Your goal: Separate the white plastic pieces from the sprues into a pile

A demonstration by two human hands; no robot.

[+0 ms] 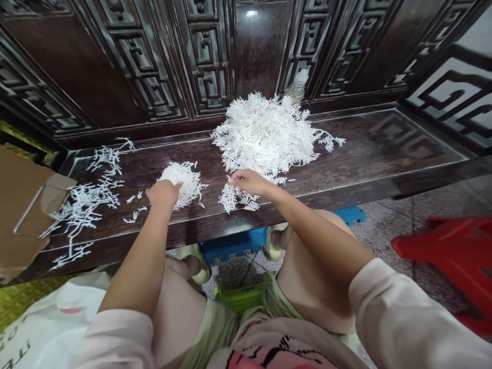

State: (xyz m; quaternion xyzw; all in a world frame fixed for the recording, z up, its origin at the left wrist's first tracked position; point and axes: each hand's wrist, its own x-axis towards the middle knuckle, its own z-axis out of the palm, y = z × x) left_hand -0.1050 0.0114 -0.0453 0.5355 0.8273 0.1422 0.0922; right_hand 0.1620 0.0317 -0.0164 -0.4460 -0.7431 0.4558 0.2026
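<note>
Light, brittle-looking white branching sprigs [180, 185], best taken by a thick stem, not thin tips, beneath a curled left hand [163, 193] and a pinched-shut right hand [249, 182].

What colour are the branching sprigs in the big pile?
The sprigs are white; the head view shows them best.

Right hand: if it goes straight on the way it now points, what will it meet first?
The right hand points left, so it would probably meet first the small heap of white branching sprigs at the left hand. The depth is unclear, so it may pass just above the heap.
</note>
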